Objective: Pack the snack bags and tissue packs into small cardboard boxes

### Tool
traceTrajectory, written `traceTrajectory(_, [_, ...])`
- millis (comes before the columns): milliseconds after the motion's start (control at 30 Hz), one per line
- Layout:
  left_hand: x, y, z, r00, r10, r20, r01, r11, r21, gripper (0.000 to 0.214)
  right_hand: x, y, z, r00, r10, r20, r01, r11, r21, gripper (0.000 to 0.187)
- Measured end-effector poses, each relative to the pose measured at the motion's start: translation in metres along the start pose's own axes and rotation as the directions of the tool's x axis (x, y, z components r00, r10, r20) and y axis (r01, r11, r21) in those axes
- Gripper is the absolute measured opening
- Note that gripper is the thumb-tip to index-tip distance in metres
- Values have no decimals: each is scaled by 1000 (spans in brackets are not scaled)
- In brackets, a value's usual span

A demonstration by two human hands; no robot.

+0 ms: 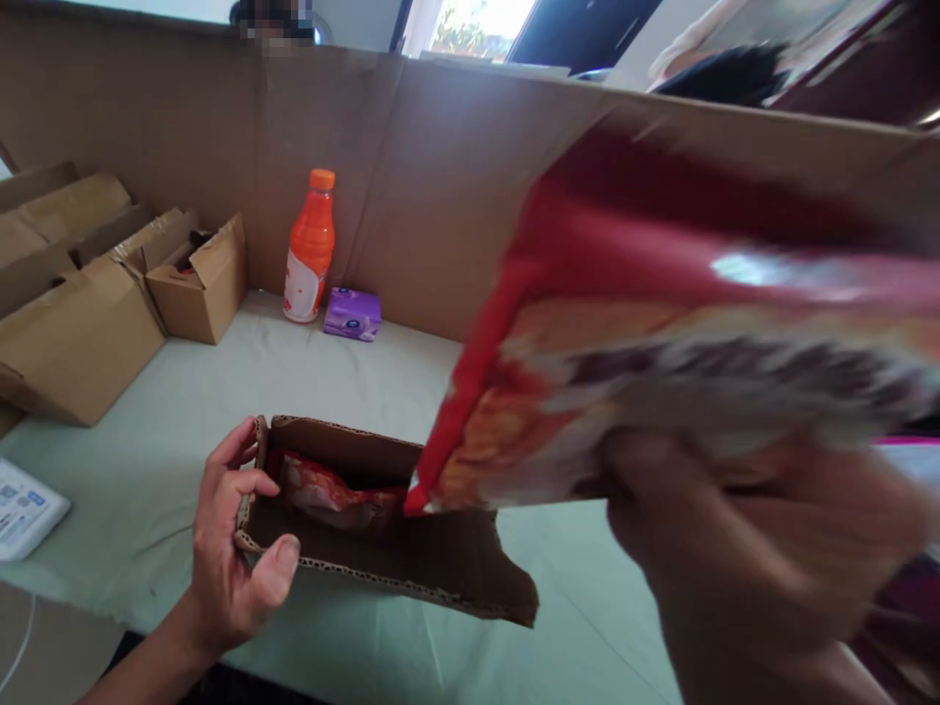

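My left hand [235,534] grips the left end of a small open cardboard box [441,568], thumb on the near wall and fingers curled over the end flap. A red snack packet [330,494] lies inside the box. My right hand [749,548], blurred and close to the camera, holds a large red and orange snack bag [661,323] from below. The bag's lower left corner reaches the box opening.
An orange drink bottle [309,250] and a purple packet [353,313] stand at the back by a tall cardboard wall [441,176]. Several open cardboard boxes [95,294] sit at the left. A white pack [25,509] lies at the left edge on the pale green cloth [220,392].
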State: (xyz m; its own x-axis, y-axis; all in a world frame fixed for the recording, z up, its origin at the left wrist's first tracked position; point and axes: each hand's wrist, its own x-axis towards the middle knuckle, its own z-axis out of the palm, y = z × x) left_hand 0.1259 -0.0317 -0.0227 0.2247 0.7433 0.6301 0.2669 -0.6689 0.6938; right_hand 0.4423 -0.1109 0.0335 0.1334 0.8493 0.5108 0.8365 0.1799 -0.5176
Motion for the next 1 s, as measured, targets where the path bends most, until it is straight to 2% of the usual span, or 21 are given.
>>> traceTrajectory(100, [-1, -1, 1, 1000, 6, -13, -6, 1000, -11, 19, 3, -25, 4, 994, -107, 36, 109, 992, -62, 18])
traceTrajectory(200, [-1, -2, 2, 1000, 12, -20, -13, 999, -32, 20, 14, -49, 12, 966, -249, 64, 255, 962, -95, 5])
traceTrajectory(300, [-2, -3, 2, 999, 5, -34, -7, 999, -50, 22, 19, -66, 20, 913, -377, 153, 392, 916, -82, 12])
traceTrajectory(367, [-2, -3, 3, 999, 0, -40, -2, 999, -51, 22, 20, -70, 25, 880, -401, 255, 431, 900, -73, 18])
traceTrajectory(467, [-3, -4, 3, 999, 0, -51, -2, 999, -43, 21, 21, -71, 34, 822, -347, 451, 422, 904, -73, 25])
traceTrajectory(533, [-3, -4, 4, 999, -2, -53, 0, 999, -32, 20, 25, -72, 41, 748, -294, 594, 406, 912, -60, 23])
traceTrajectory(567, [-4, -4, 4, 999, -4, -51, 2, 1000, -24, 20, 29, -73, 45, 694, -271, 667, 403, 914, -47, 20])
traceTrajectory(667, [-4, -4, 3, 999, -6, -45, 6, 1000, -6, 20, 42, -80, 53, 468, -204, 860, 404, 915, -3, 14])
traceTrajectory(700, [-4, -3, 3, 999, -6, -45, 5, 1000, -5, 20, 46, -82, 54, 406, -187, 894, 403, 915, 8, 15])
traceTrajectory(733, [-4, -3, 3, 999, -6, -42, 5, 1000, -7, 20, 49, -84, 55, 367, -174, 914, 401, 916, 14, 17])
traceTrajectory(767, [-3, -2, 3, 999, -4, -39, 4, 1000, -11, 20, 52, -85, 56, 350, -164, 922, 395, 919, 13, 17])
traceTrajectory(900, [-2, -1, 2, 1000, -8, -14, 8, 999, -42, 19, 53, -86, 57, 342, -118, 932, 320, 947, 2, 19])
traceTrajectory(1000, [-1, -3, 2, 1000, -16, -5, 16, 998, -62, 20, 55, -84, 58, 349, -138, 927, 281, 959, 37, 45])
